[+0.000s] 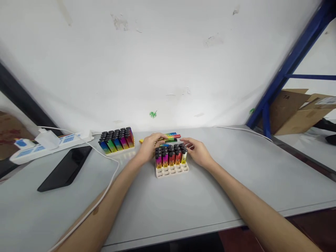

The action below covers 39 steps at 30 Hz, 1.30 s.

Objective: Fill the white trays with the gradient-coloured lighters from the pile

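A cream slotted tray (173,171) sits before me on the grey table. Upright lighters (172,158) with black tops fill its back rows, in purple, red and yellow; its front slots show bare. At the tray's back left, my left hand (151,147) has its fingertips and thumb closed around the end of a lighter. Beyond it, several loose lighters (173,135) lie flat, coloured blue, red and green, partly covered by the fingers. My right hand (198,152) is beside the tray's back right corner, fingers bent and apart from the thumb, with nothing visible in it.
Another tray packed with upright lighters (117,140) stands at the left, near the wall. A black phone (65,168), a white power strip (52,145) and a white cable (114,175) crossing over my left forearm are further left. Cardboard boxes (299,112) stand behind a blue frame (283,73).
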Available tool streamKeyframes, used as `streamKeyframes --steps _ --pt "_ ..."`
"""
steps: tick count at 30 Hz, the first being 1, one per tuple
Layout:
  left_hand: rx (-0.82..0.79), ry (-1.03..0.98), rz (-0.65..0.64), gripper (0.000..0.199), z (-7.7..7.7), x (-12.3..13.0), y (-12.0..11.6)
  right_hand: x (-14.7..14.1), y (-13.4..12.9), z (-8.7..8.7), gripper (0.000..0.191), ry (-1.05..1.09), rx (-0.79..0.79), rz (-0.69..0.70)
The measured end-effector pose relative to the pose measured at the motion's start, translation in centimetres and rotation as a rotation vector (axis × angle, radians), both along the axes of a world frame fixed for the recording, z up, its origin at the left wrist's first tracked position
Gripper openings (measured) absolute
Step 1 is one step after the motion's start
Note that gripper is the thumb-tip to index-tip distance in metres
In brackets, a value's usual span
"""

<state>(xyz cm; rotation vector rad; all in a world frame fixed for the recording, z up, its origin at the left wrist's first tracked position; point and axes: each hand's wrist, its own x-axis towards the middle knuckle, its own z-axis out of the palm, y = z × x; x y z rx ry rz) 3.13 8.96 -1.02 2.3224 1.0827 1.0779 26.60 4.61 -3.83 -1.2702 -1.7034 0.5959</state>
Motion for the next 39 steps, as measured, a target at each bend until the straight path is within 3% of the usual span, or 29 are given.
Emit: streamKeyframes --steps 19,25,29,32,34,39 --pt "-0.099 -0.036 -0.077 0.022 -0.1 0.3 -0.1 -0.8 -0.5 0.2 0.022 0.032 -0.019 -0.04" --pt "0.115 0.195 0.098 0.028 -0.8 -2.2 0.6 -0.1 -0.5 0.2 0.026 0.235 -0.037 -0.11" --pt "0.106 0.351 0.326 0.041 -1.8 -4.4 -0.5 0.8 -0.6 0.4 0.036 0.495 -0.121 -0.166" --pt "0.071 0.454 0.374 0.048 -2.3 -4.8 -1.7 1.2 -0.8 0.8 0.04 0.607 -0.167 -0.226" --pt "0.024 0.497 0.398 0.042 -2.2 -4.5 -2.2 1.1 -1.0 1.1 0.04 0.632 -0.206 -0.244" --pt "0.021 0.579 0.391 0.029 -1.3 -4.3 -2.2 0.5 -1.5 1.4 0.038 0.609 -0.366 -0.151"
